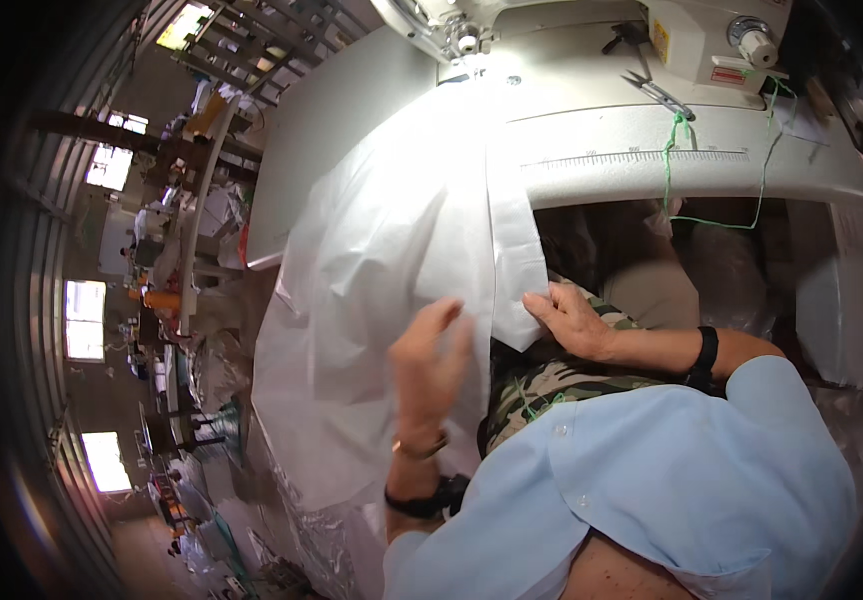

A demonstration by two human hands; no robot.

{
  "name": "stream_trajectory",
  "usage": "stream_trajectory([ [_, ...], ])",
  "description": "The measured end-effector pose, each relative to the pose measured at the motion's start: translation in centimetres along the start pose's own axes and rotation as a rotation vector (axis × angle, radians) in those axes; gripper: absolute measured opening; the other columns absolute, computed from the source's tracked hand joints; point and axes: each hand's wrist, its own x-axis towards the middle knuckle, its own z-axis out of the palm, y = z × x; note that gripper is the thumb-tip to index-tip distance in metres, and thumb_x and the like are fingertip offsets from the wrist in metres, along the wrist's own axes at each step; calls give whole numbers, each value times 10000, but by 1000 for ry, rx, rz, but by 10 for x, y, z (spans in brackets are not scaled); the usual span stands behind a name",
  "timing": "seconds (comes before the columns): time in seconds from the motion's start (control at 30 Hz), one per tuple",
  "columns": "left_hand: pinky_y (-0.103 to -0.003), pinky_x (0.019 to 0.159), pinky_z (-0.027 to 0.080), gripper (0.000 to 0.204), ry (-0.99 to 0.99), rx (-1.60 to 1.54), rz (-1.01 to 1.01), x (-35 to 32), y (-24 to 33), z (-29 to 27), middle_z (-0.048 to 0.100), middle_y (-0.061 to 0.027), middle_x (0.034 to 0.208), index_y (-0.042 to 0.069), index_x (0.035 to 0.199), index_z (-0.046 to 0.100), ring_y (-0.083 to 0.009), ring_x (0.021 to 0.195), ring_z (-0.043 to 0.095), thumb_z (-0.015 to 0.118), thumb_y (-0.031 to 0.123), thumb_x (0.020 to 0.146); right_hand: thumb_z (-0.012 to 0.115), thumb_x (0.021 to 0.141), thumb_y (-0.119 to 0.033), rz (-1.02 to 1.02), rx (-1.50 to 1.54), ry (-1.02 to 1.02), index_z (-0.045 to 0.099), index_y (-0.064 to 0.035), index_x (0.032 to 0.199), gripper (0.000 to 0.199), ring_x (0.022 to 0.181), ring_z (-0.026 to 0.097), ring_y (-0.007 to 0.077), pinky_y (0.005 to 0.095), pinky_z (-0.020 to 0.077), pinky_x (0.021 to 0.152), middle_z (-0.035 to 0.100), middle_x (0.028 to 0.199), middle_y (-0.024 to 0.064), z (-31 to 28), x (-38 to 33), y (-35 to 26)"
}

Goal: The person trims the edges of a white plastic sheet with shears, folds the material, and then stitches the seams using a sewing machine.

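Note:
A large white sheet [382, 270] of thin, smooth material runs from under the needle area of the sewing machine [467, 40] down over my lap. Along its right side lies a narrower folded strip, its lower corner near my right hand [574, 320]. Thumb and fingers of that hand pinch the strip's right edge. Over the sheet, just left of the strip, is my left hand [430, 365], smeared by motion. Its fingers look partly bent, and whether they grip the material cannot be made out. Bright lamp light washes out the sheet near the needle.
Thread snips [660, 97] tied with green thread [668, 165] lie on the machine bed, near a small dark tool [627, 36]. A printed ruler [642, 156] runs along the bed's front edge. Past it is a dark opening. Cluttered workbenches [202, 220] stand at the left.

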Motion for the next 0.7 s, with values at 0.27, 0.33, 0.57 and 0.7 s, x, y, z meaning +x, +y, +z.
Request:
stream_trajectory([
  [0.27,-425,776,425,338,-3,356,100,-13,-12,52,544,-162,960,7,999,527,-357,892,523,723,87,735,570,960,-288,155,-33,48,617,44,785,378,571,513,71,277,425,510,553,591,54,-37,-7,-11],
  [0.33,-424,782,425,334,-54,388,75,-20,-25,61,540,-161,963,10,1021,536,-354,900,529,667,46,716,571,960,-286,-2,-53,74,619,37,779,373,554,509,73,280,420,498,553,588,51,-42,-10,-2],
  [0.57,-306,721,472,172,-53,-403,-423,-46,-42,21,617,-77,874,-33,1080,569,-168,785,583,563,34,922,577,930,-239,-32,-290,146,589,52,742,346,551,459,118,331,393,524,487,562,145,-62,-7,11],
  [0.7,-235,695,439,153,99,-791,-523,-43,-44,-13,614,-37,838,-22,1062,582,-80,765,521,538,102,984,603,900,-236,59,-651,49,577,36,720,327,551,560,326,396,428,535,567,606,176,-81,10,-6],
])
